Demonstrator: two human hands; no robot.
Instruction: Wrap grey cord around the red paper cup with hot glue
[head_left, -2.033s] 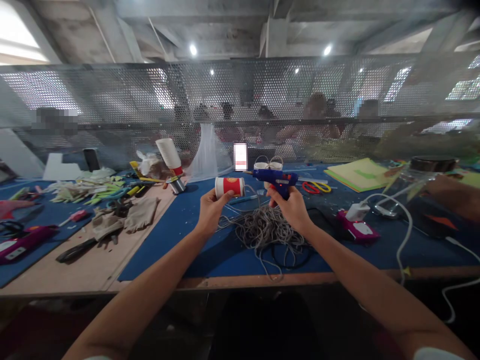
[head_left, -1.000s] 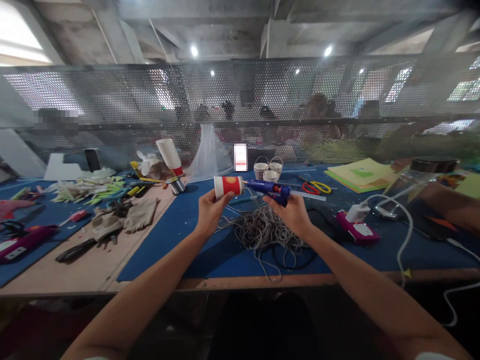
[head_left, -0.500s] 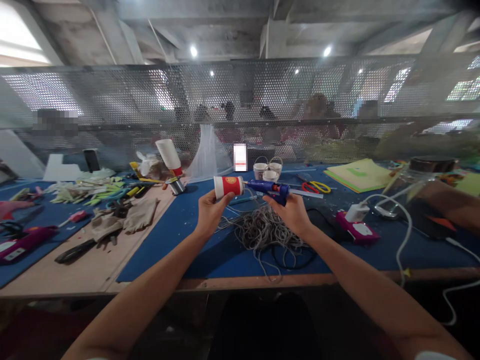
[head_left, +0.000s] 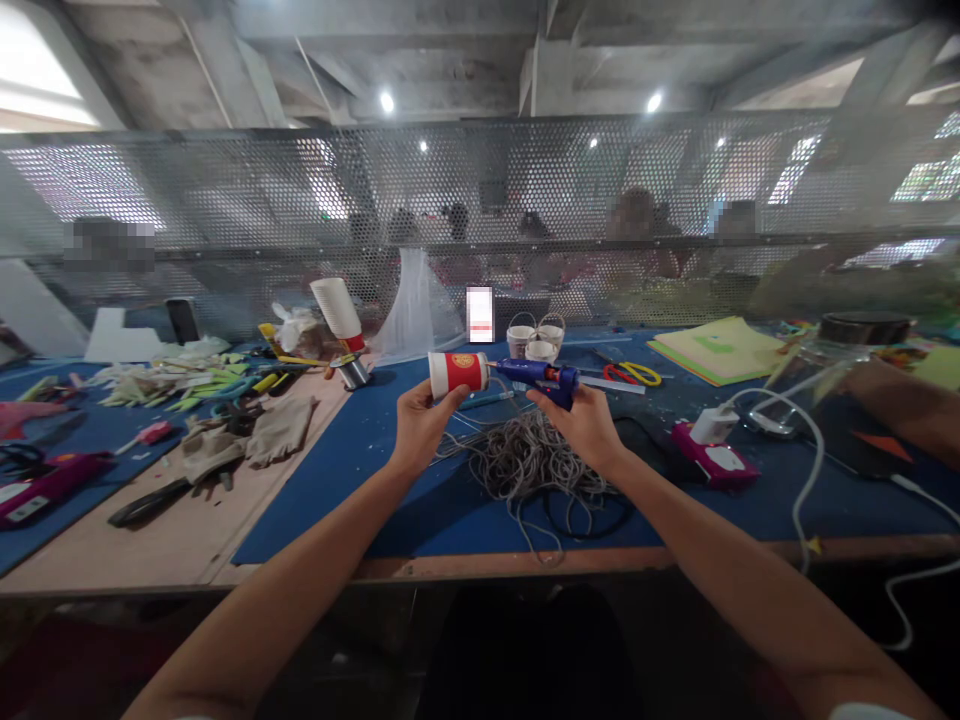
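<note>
My left hand is closed round a red and white paper cup, held on its side above the blue mat. My right hand grips a blue hot glue gun whose nozzle points left and touches the cup's right end. A thin grey cord runs from the cup down to a loose heap of grey cord on the mat just below both hands.
Three small white cups stand behind the glue gun, red and yellow scissors to their right. A pink gadget with white plug and white cable lies right. Gloves, scraps and tools clutter the left. A perforated metal screen backs the bench; another person's arm is at far right.
Two seconds ago the glue gun was held upright, apart from the cup. My right hand tipped it level and brought the nozzle against the cup's end. The cup has barely moved since.
</note>
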